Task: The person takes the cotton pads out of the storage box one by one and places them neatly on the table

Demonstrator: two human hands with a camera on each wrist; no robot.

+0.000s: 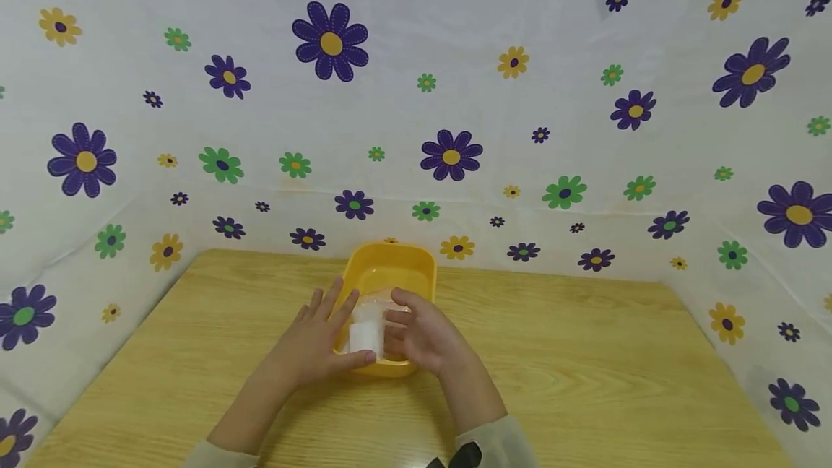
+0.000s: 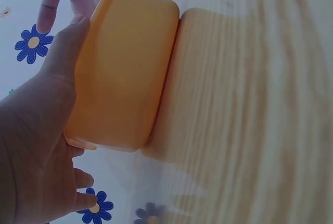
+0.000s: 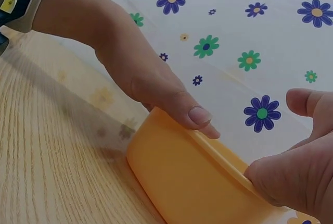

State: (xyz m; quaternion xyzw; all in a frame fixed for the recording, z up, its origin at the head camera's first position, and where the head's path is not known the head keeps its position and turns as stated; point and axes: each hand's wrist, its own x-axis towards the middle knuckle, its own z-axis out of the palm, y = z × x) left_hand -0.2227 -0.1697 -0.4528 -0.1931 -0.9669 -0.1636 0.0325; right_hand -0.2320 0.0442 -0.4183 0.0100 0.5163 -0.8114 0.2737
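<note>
A yellow plastic basin (image 1: 390, 255) stands on the wooden table. Inside its near half lie a white block-like item (image 1: 365, 338) and crumpled clear plastic (image 1: 377, 303); their exact kind cannot be made out. My left hand (image 1: 312, 341) spreads its fingers over the basin's left side, its thumb resting at the near rim, as the right wrist view also shows. Over the right side, my right hand (image 1: 425, 331) has loosely bent fingers beside the white item, with no grip visible. In the right wrist view, my right hand (image 3: 299, 169) touches the rim.
The wooden table (image 1: 572, 367) spreads to both sides of the basin. White cloth (image 1: 390, 107) with purple, yellow and green flowers encloses its back and sides. The basin stands near the table's far edge.
</note>
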